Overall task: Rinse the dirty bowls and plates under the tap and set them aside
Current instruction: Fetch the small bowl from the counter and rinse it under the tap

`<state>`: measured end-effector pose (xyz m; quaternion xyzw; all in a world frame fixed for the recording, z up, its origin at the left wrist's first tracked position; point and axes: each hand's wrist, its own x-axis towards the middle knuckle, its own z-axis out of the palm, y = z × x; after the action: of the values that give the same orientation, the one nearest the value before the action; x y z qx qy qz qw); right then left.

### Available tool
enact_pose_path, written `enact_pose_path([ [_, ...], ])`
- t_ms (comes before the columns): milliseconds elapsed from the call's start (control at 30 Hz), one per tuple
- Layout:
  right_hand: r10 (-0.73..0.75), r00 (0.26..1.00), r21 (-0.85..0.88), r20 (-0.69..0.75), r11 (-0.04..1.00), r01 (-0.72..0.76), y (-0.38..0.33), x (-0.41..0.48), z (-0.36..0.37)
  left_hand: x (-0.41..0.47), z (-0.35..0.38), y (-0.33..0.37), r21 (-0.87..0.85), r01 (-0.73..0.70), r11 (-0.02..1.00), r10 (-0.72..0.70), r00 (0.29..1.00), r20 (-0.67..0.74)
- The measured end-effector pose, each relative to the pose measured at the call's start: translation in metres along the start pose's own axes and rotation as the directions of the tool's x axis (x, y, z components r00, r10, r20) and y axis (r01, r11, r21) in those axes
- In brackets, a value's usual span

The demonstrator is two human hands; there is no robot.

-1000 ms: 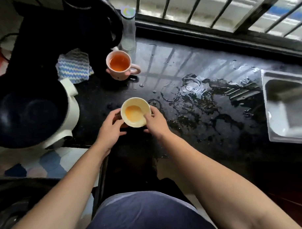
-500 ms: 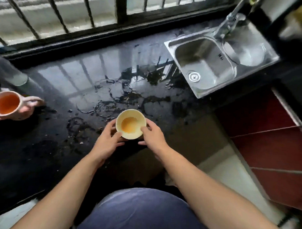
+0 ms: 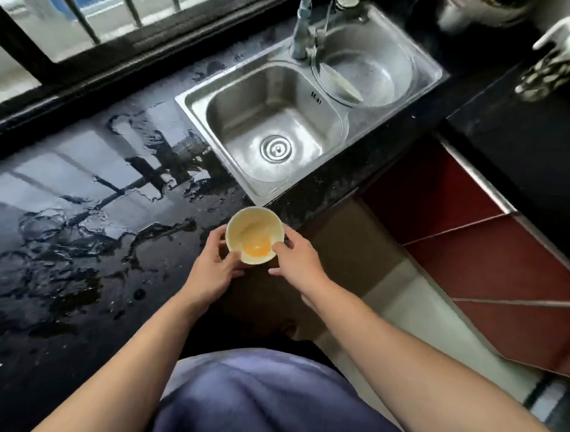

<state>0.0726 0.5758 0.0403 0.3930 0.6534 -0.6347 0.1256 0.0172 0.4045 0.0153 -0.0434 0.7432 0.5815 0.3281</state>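
Both hands held a small cream bowl (image 3: 254, 234) between them at the front edge of the wet black table (image 3: 83, 208), the left hand (image 3: 214, 269) curled around its left side and the right hand (image 3: 295, 260) pinching its right rim with thumb and fingers. The bowl was tilted toward the person, and orange-yellow liquid (image 3: 257, 247) pooled at its near side. The steel sink (image 3: 274, 128) lay just beyond it, its tap (image 3: 304, 25) at the back and a pale dish (image 3: 341, 83) leaning in the round right basin.
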Motion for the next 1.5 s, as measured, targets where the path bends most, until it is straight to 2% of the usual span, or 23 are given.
enact_pose_path([
  [200, -0.013, 0.999, 0.083, -0.032, 0.996, 0.016, -0.032, 0.049, -0.059, 0.061, 0.053, 0.046, -0.037, -0.012, 0.999, 0.013, 0.999, 0.03],
  [400, -0.005, 0.996, 0.114, -0.086, 0.993, 0.015, -0.08, 0.085, -0.112, 0.123, 0.098, 0.105, -0.016, -0.052, 0.999, 0.054, 0.989, 0.14],
  [600, 0.021, 0.994, 0.067, -0.105, 0.998, -0.014, -0.12, 0.144, -0.155, 0.172, 0.13, 0.142, -0.032, -0.009, 0.999, 0.012, 0.996, 0.087],
  [700, 0.018, 0.998, -0.003, -0.062, 1.0, -0.018, -0.139, 0.181, -0.175, 0.197, 0.147, 0.149, -0.065, 0.033, 0.997, -0.032, 0.999, 0.016],
  [833, -0.011, 0.997, -0.096, 0.074, 0.995, 0.018, -0.172, 0.247, -0.193, 0.234, 0.17, 0.164, -0.141, 0.063, 0.988, -0.087, 0.982, -0.167],
  [933, 0.021, 0.962, -0.175, 0.273, 0.984, 0.028, -0.201, 0.288, -0.199, 0.246, 0.185, 0.172, -0.235, 0.118, 0.965, -0.203, 0.902, -0.381],
  [1000, 0.042, 0.934, -0.232, 0.354, 0.972, 0.044, -0.223, 0.32, -0.204, 0.251, 0.193, 0.175, -0.337, 0.112, 0.935, -0.271, 0.838, -0.473],
  [1100, -0.034, 0.953, -0.335, 0.3, 0.932, 0.138, -0.272, 0.376, -0.209, 0.256, 0.202, 0.173, -0.409, 0.106, 0.907, -0.334, 0.771, -0.543],
  [1133, -0.139, 0.956, -0.377, 0.258, 0.897, 0.232, -0.292, 0.396, -0.209, 0.258, 0.204, 0.174, -0.435, 0.1, 0.895, -0.354, 0.752, -0.555],
  [1167, -0.286, 0.934, -0.467, 0.216, 0.809, 0.356, -0.314, 0.415, -0.209, 0.259, 0.205, 0.174, -0.468, 0.087, 0.88, -0.373, 0.737, -0.564],
  [1200, -0.445, 0.876, -0.567, 0.187, 0.679, 0.466, -0.337, 0.434, -0.207, 0.26, 0.206, 0.175, -0.493, 0.07, 0.867, -0.384, 0.724, -0.573],
  [1233, -0.587, 0.787, -0.645, 0.189, 0.53, 0.551, -0.358, 0.452, -0.205, 0.261, 0.207, 0.174, -0.511, 0.048, 0.858, -0.385, 0.719, -0.579],
  [1267, -0.665, 0.709, -0.701, 0.234, 0.39, 0.597, -0.377, 0.468, -0.201, 0.263, 0.207, 0.175, -0.526, 0.027, 0.85, -0.381, 0.72, -0.58],
  [1300, -0.671, 0.679, -0.753, 0.298, 0.272, 0.6, -0.394, 0.483, -0.198, 0.265, 0.206, 0.177, -0.535, 0.013, 0.845, -0.376, 0.725, -0.576],
  [1333, -0.623, 0.695, -0.814, 0.36, 0.154, 0.56, -0.404, 0.496, -0.195, 0.267, 0.204, 0.179, -0.532, 0.01, 0.847, -0.37, 0.731, -0.574],
  [1433, -0.38, 0.792, -0.878, 0.478, -0.178, 0.444, -0.4, 0.513, -0.196, 0.272, 0.203, 0.185, -0.503, 0.03, 0.864, -0.351, 0.752, -0.558],
  [1500, -0.306, 0.833, -0.875, 0.46, -0.316, 0.367, -0.39, 0.511, -0.2, 0.278, 0.202, 0.191, -0.504, 0.038, 0.863, -0.348, 0.768, -0.538],
])
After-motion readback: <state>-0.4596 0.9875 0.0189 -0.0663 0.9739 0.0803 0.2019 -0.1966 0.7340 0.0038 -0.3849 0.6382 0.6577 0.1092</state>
